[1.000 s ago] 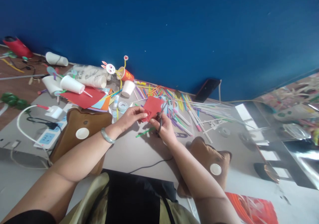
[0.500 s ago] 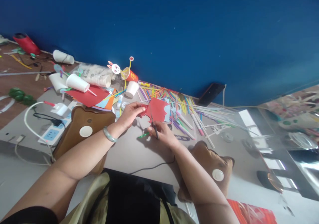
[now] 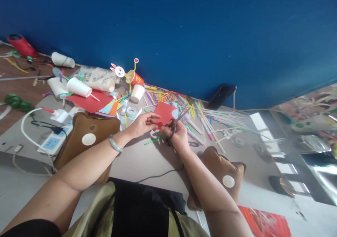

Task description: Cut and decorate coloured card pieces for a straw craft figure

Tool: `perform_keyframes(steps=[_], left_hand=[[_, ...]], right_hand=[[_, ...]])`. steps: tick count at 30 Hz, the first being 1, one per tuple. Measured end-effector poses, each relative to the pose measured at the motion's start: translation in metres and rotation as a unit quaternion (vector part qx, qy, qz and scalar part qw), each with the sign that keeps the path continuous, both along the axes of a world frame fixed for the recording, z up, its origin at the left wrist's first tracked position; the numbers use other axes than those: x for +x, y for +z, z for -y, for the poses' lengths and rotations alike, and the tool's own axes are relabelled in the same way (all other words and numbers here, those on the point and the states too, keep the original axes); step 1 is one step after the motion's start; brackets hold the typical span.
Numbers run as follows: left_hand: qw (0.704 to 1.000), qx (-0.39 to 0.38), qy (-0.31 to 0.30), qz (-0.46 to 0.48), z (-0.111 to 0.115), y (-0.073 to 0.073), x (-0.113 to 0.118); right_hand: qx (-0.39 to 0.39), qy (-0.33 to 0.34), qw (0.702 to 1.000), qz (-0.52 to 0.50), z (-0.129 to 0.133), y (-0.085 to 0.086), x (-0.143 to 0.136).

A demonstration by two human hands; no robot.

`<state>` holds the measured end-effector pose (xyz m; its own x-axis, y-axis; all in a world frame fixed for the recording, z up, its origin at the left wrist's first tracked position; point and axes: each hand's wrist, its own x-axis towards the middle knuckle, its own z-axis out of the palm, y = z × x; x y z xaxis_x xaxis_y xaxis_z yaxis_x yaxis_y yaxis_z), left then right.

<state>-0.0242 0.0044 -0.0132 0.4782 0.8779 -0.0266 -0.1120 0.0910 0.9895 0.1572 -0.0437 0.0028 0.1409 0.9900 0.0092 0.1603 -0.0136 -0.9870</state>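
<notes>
My left hand, with a pale bangle on the wrist, pinches a small red paper piece between thumb and fingers. My right hand has its fingers through the handles of the scissors, whose blades point up and to the right; its thumb and fingertip touch the small red piece. Just beyond both hands lies a larger red paper sheet, beside light blue paper. A green straw rests on the table below my fingers.
Colored straws and pens spread behind and right. Paper cups and red sheets lie left. Brown cushions flank my forearms. A power strip sits far left, and a dark phone leans on the wall.
The scissors have swung away from the red paper, their blades now pointing up and right. The large sheet lies beyond my hands, and my right fingers have come close to my left.
</notes>
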Motion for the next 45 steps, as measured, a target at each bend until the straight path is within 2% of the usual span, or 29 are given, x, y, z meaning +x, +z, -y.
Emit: perform_keyframes(steps=[10,12,15,17,20,23,26,33,40,45], left_hand=[[0.999,-0.001,-0.022,-0.042,0.001,0.002,-0.002],[0.999,-0.003,0.001,-0.038,0.000,0.004,-0.002],[0.997,-0.037,0.071,-0.005,-0.004,0.008,-0.004],[0.990,-0.062,0.125,0.019,-0.007,0.011,-0.006],[0.978,-0.076,0.188,0.037,-0.011,0.016,-0.007],[0.973,-0.082,0.214,0.039,-0.013,0.017,-0.008],[0.975,-0.081,0.208,0.026,-0.013,0.015,-0.007],[0.983,-0.073,0.169,-0.001,-0.011,0.009,-0.006],[0.985,-0.088,0.151,-0.009,-0.010,0.011,-0.006],[0.985,-0.092,0.147,-0.001,-0.009,0.011,-0.005]], right_hand=[[0.011,-0.038,0.999,-0.017,0.000,-0.001,-0.001],[0.006,-0.010,1.000,0.002,-0.001,0.002,0.001],[-0.019,0.079,0.995,0.065,-0.002,0.006,0.006],[-0.043,0.130,0.981,0.140,-0.002,0.010,0.009],[-0.081,0.169,0.949,0.252,-0.002,0.015,0.012],[-0.101,0.192,0.927,0.305,-0.001,0.017,0.012],[-0.103,0.204,0.918,0.325,-0.001,0.017,0.010],[-0.126,0.222,0.928,0.270,0.000,0.013,0.008],[-0.150,0.240,0.942,0.180,0.000,0.011,0.010],[-0.148,0.246,0.945,0.156,-0.002,0.009,0.011]])
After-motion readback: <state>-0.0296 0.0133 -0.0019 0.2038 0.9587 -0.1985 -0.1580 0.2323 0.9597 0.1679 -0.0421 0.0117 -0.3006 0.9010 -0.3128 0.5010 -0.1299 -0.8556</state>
